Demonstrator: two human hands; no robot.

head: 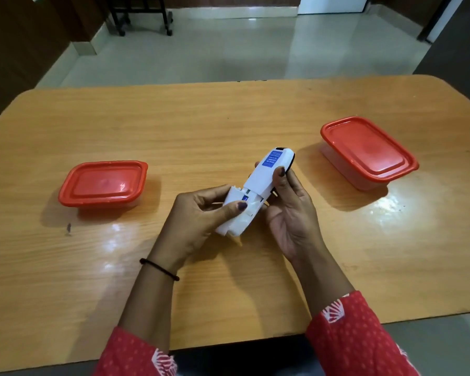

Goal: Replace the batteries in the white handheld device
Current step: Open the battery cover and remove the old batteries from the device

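Note:
The white handheld device (pixel 261 180) is held above the middle of the wooden table (pixel 228 126), back side up, with a blue label near its far end. My right hand (pixel 291 213) grips its upper body from the right, thumb on the back. My left hand (pixel 198 215) holds the near end, where the white battery cover (pixel 236 218) has slid partly off; my thumb presses on it. A small gap at the seam shows something blue inside. No loose batteries are in sight.
Two clear plastic containers with red lids stand on the table: one at the left (pixel 103 184), one at the right (pixel 366 151), both closed. A small dark mark (pixel 68 229) lies near the left container. Beyond the table is a tiled floor.

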